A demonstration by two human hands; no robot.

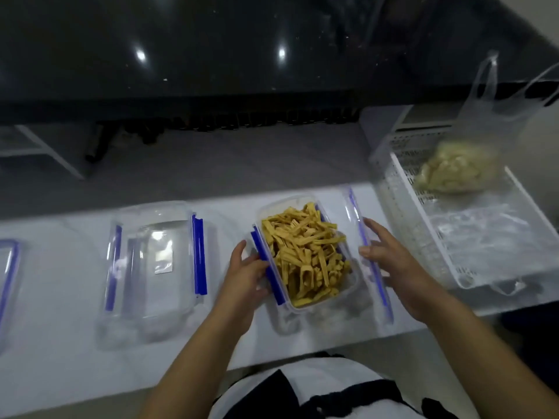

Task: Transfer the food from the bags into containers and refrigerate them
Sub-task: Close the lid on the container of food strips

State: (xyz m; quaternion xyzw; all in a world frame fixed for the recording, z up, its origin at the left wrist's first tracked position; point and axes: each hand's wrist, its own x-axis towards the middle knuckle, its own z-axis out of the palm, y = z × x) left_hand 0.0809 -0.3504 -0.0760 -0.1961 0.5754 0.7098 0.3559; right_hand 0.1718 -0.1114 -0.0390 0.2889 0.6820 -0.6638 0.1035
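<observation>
A clear container (351, 285) with blue clips stands mid-table, filled with yellow food strips (305, 252). My left hand (246, 273) grips the container's left side at the blue clip, thumb up. To the container's right its clear lid (379, 293) with a blue seal stands on edge. My right hand (390, 258) holds the lid, thumb on the near face and fingers along the far face. A clear bag of pale food (456, 167) sits in the white basket (423, 237) at the right.
An empty clear container (154, 261) with blue clips lies to the left, and another lid or container (7, 267) shows at the far left edge. Crumpled empty plastic bags (481, 234) lie in the basket. The white table's near edge runs by my body.
</observation>
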